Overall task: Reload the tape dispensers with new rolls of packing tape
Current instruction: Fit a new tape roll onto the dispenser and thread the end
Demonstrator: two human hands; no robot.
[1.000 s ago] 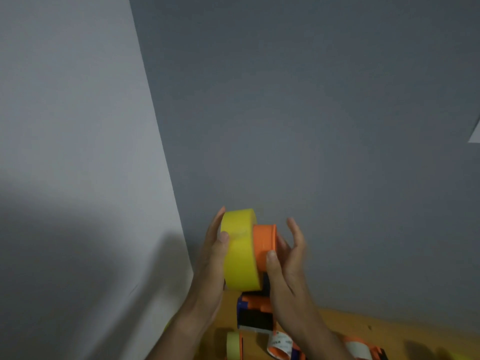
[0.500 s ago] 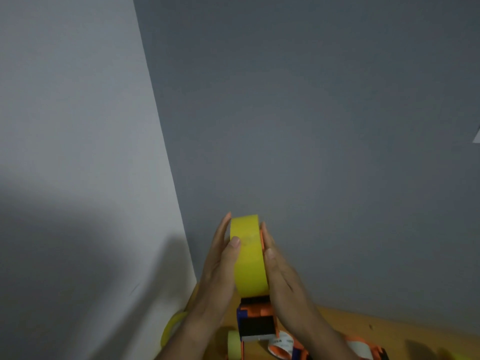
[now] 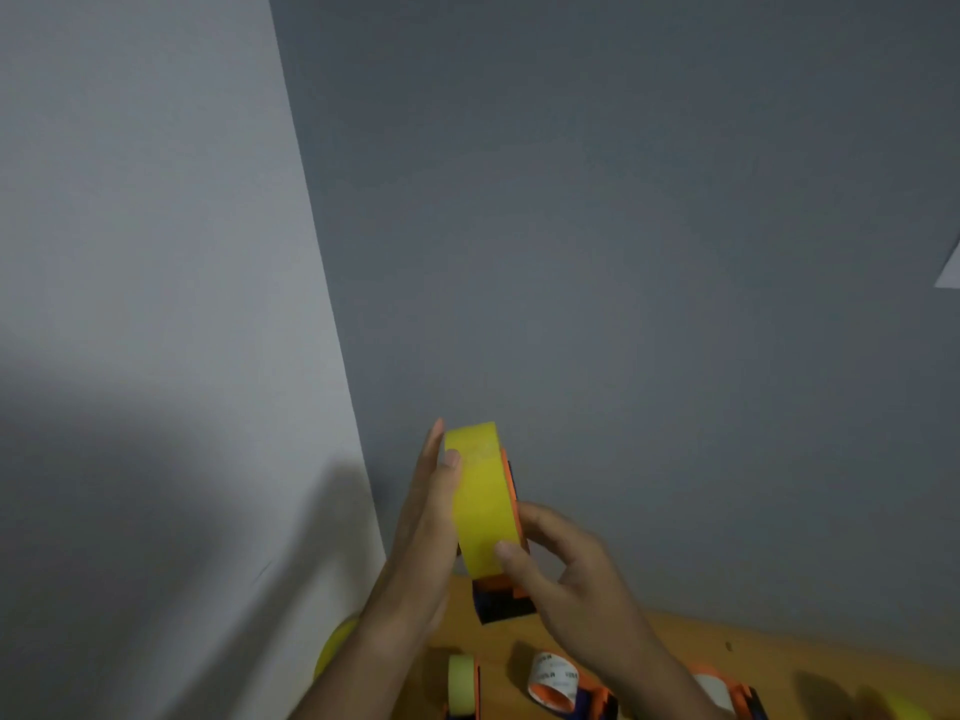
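In the lower centre of the frame, held up in front of the grey wall (image 3: pixel 623 252), the yellow tape roll (image 3: pixel 480 498) sits on the orange and black tape dispenser (image 3: pixel 501 597), whose orange hub shows only as a thin edge along the right side of the roll. The left hand (image 3: pixel 423 532) lies flat against the left face of the roll, with the fingers straight and pointing upward and the thumb laid on the yellow band; it presses, it does not curl around. The right hand (image 3: pixel 558 569) is curled at the lower right of the roll, its thumb on the yellow band near the bottom and its fingers bent behind the dispenser side, so it grips roll and dispenser together.

I judge that the roll is light and stiff, a full winding on a hard core, so it keeps its round shape under pressure. Its outer band looks smooth and probably a little slippery, while the loose end will be sticky. The flat faces and the rim seem the good places to hold it, and the dispenser by its frame or handle, away from the cutting blade, which I cannot see here.

At the bottom of the frame, on the wooden table (image 3: pixel 675 646), lie other dispensers and rolls, partly cut off
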